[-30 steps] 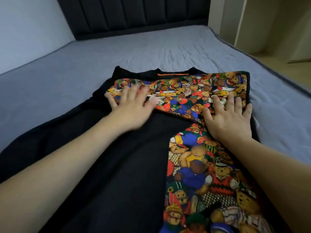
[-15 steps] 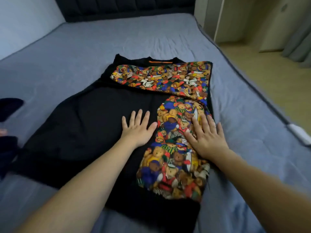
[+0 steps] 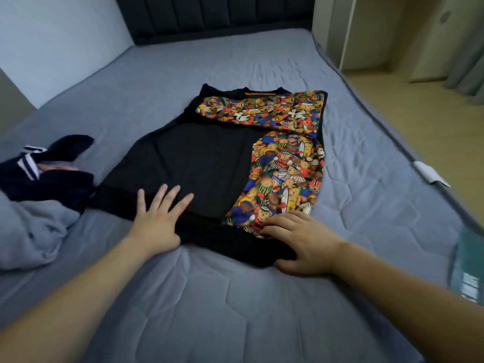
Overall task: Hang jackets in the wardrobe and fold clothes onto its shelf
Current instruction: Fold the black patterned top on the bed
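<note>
Since half-second-earlier frame: both hands drawn back from mid-garment to near hem; navy and grey clothes now in view at left.

Left hand (image 3: 157,221) flat, fingers straight and spread, palm pressing black body of sweatshirt (image 3: 199,163) at lower edge. Right hand (image 3: 301,239) at hem corner, fingers laid over bear-print sleeve (image 3: 285,174), thumb tucked beneath black hem, gripping it.

Sweatshirt spread on grey mattress (image 3: 235,310), neck toward dark headboard (image 3: 214,14). Navy garment (image 3: 52,174) and grey garment (image 3: 34,231) bunched just left.
</note>
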Action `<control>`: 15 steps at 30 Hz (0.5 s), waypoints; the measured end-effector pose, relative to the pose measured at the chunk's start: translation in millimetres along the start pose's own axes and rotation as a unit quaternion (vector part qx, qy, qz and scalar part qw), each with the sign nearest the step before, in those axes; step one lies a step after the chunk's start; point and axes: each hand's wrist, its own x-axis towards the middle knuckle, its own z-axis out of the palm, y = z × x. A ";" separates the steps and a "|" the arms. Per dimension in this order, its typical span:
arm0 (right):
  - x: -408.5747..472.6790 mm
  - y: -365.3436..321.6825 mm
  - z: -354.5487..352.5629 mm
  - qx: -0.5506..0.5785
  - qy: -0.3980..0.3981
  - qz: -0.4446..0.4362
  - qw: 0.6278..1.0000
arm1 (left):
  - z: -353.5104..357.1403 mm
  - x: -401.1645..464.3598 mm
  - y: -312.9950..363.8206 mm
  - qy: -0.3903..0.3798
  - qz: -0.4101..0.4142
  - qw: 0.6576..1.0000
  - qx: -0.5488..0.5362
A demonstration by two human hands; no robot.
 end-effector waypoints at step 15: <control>-56.8 26.1 -79.8 -0.171 -0.445 0.355 0.804 | -49.0 -100.1 123.3 0.074 0.217 0.973 0.007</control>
